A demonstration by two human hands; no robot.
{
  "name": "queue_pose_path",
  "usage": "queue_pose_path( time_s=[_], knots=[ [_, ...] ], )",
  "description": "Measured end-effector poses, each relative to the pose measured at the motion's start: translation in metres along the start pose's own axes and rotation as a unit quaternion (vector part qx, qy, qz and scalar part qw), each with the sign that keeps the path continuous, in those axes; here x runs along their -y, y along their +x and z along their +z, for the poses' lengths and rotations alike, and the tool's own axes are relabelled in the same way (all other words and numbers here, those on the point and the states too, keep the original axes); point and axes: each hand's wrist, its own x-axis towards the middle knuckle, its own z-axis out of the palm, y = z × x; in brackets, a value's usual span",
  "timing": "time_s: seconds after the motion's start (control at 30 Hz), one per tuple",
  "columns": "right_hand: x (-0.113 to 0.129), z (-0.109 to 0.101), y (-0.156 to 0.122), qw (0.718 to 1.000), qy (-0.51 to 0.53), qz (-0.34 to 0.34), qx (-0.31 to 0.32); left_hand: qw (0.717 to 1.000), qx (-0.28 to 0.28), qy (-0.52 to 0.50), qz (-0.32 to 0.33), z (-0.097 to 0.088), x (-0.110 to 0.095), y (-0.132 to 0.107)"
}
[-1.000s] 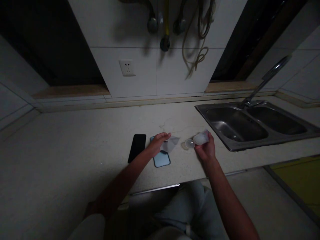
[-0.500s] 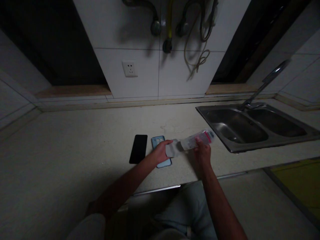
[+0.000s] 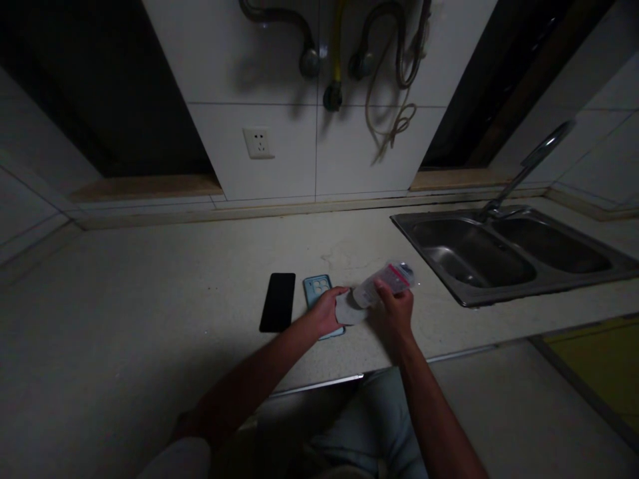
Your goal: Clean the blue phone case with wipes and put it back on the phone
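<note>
Right hand (image 3: 394, 313) grasping a clear plastic bottle (image 3: 383, 284) with a pink label, tilted mouth-down onto a pale wipe (image 3: 345, 309) pinched in the left hand (image 3: 327, 311); beneath lies a blue phone case (image 3: 317, 289), beside it a black phone (image 3: 277, 301); farther right, a steel double sink (image 3: 504, 251) set in the countertop (image 3: 150, 279)

The right hand (image 3: 394, 313) tips a small clear bottle (image 3: 382, 285) onto a white cloth (image 3: 347, 309) held by the left hand (image 3: 327, 311) — over a blue phone case (image 3: 317, 289), beside a black phone (image 3: 278, 302) on the counter (image 3: 150, 279).
</note>
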Motion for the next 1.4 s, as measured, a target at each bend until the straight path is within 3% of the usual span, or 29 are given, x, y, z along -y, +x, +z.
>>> queue_pose_path(
  time_s=[0.1,0.3,0.47,0.63,0.77,0.87,1.0,1.1,1.27,1.4],
  knots=[
    [-0.003,-0.001,0.000,1.000,0.000,0.002,0.011,1.000,0.005,0.006,0.002,-0.003,0.000,0.002],
    [-0.010,-0.005,0.001,0.998,0.036,-0.016,-0.049,0.999,0.033,0.019,-0.018,-0.005,0.002,0.002],
    [-0.009,-0.006,0.000,0.991,0.118,-0.005,-0.065,0.999,-0.015,0.039,0.001,0.001,0.000,-0.003],
    [-0.004,-0.007,0.006,0.959,0.275,0.014,-0.069,0.994,-0.063,0.047,0.072,0.008,-0.010,-0.012],
    [-0.007,-0.011,0.012,0.924,0.368,0.061,-0.088,0.993,-0.022,0.053,0.099,0.012,-0.015,-0.018],
    [-0.014,-0.011,0.013,0.915,0.382,0.092,-0.088,0.993,-0.008,0.092,0.069,0.013,-0.014,-0.019],
    [-0.018,-0.004,0.008,0.932,0.349,0.055,-0.081,0.987,-0.048,0.154,0.026,0.013,-0.008,-0.018],
    [-0.014,0.002,0.003,0.949,0.291,0.023,-0.119,0.983,-0.061,0.172,0.031,0.014,-0.006,-0.020],
    [-0.010,0.002,-0.009,0.988,0.052,-0.060,-0.132,0.982,-0.029,0.183,0.038,0.018,-0.009,-0.024],
    [-0.010,0.000,-0.015,0.985,-0.067,-0.134,-0.087,0.978,-0.044,0.195,0.059,0.018,-0.013,-0.027]
  ],
)
